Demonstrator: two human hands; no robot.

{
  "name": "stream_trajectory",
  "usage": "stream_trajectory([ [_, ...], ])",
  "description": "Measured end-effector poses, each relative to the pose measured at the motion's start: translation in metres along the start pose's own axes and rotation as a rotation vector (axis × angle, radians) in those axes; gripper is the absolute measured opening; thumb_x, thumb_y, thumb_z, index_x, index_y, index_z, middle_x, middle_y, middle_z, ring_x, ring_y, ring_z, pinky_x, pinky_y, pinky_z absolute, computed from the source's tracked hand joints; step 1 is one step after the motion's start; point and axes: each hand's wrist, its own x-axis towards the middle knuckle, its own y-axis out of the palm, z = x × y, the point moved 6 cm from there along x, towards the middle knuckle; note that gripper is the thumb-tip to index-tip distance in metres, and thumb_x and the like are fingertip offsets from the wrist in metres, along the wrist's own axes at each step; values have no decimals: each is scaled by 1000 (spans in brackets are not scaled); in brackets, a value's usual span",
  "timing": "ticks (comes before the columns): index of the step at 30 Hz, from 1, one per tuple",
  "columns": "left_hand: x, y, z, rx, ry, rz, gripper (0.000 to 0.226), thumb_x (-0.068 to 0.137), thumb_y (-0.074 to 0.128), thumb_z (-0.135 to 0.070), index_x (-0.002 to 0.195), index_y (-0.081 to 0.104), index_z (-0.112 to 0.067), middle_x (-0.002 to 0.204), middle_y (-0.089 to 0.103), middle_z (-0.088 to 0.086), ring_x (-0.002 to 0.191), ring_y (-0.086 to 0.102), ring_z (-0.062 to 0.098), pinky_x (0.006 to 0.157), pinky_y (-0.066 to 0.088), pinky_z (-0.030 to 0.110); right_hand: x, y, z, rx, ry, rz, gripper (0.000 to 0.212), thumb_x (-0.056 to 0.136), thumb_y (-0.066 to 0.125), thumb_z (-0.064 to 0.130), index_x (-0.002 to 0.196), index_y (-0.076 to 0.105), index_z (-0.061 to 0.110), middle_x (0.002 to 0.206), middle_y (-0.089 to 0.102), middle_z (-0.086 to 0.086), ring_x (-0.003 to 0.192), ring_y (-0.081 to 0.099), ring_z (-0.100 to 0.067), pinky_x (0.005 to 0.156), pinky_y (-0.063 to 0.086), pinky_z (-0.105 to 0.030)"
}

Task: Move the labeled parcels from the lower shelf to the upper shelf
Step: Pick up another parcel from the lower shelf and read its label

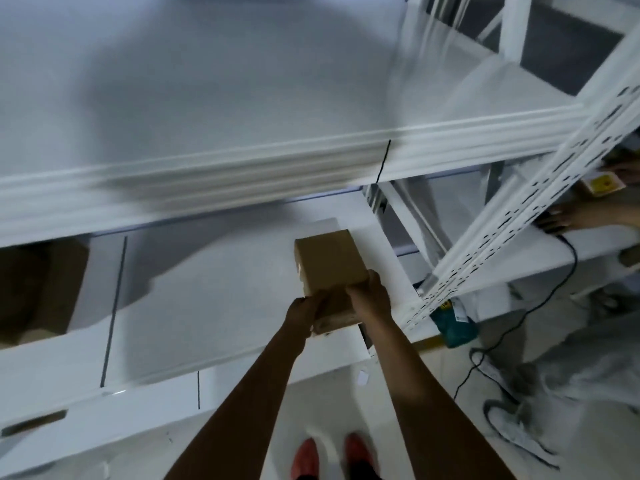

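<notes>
A brown cardboard parcel (327,263) is held over the right part of the white lower shelf (214,299). My left hand (304,308) grips its near left corner and my right hand (369,292) grips its near right side. A pale label strip shows on the parcel's left face. The white upper shelf (207,109) spreads above, its front beam (242,174) blurred by motion. More brown parcels (38,289) sit at the far left of the lower shelf, partly hidden by the beam.
A perforated white upright post (512,216) stands right of the parcel. Another person's hand (568,218) rests on a surface at right, near a black cable (540,306). A teal packet (453,323) lies below the post. My red shoes (329,459) are on the pale floor.
</notes>
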Motion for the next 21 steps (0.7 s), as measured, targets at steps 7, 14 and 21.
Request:
stream_trajectory([
  [7,-25,-1,-18,-207,132,-86,33,102,57,-44,125,59,-21,113,62,2,96,59,17,73,46,33,-8,-13,7,226,-45,-16,55,94,66,30,144,50,14,132,67,-14,114,64,-35,103,50,-51],
  [14,-45,-8,-54,-303,341,-257,31,105,59,-33,134,49,-26,102,69,8,85,67,20,68,53,33,-5,-23,21,498,-57,82,50,98,65,28,145,50,18,136,63,-11,122,62,-35,107,50,-54],
  [21,-64,-15,-73,-319,443,-247,49,96,71,-44,132,53,-16,115,70,8,101,72,26,74,60,33,-5,-26,40,544,-93,199,28,102,57,28,128,50,28,131,64,-14,112,64,-33,101,55,-52],
])
